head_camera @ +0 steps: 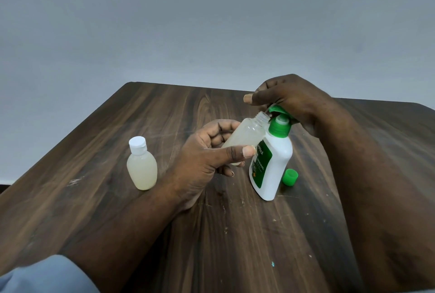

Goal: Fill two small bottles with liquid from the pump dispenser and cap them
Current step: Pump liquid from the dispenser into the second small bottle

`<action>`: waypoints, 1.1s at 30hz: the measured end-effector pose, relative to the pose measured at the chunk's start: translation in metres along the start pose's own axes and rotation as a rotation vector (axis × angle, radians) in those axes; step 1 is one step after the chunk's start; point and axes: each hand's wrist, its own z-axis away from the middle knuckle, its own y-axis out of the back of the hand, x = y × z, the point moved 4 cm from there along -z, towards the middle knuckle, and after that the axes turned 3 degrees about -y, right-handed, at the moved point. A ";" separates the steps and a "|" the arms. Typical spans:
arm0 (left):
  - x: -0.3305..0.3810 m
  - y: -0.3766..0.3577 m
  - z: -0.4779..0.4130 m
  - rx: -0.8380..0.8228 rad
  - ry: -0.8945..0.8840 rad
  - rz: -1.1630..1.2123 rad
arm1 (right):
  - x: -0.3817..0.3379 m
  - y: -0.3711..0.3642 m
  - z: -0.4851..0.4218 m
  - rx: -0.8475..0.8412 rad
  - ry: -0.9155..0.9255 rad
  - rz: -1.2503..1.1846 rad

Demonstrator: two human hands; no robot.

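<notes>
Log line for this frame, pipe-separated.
filling | left hand grips open bottle at spout | right hand on pump dispenser | capped bottle upright | green cap on table

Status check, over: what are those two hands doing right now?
Left hand holds open bottle, mouth at pump. Right hand atop pump. Other bottle filled, capped, standing aside. Green cap lies beside dispenser.

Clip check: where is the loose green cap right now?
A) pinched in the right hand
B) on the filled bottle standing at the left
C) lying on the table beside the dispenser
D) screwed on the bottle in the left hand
C: the green cap lies on the table just right of the dispenser, while the bottle in the left hand is open-mouthed.
</notes>
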 end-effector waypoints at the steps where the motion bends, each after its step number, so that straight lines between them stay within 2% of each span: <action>1: 0.000 0.000 0.000 -0.002 -0.001 0.001 | 0.000 -0.002 0.000 -0.008 -0.002 -0.007; 33: 0.003 -0.001 0.001 -0.009 -0.007 0.010 | -0.003 -0.002 0.003 -0.006 -0.008 0.022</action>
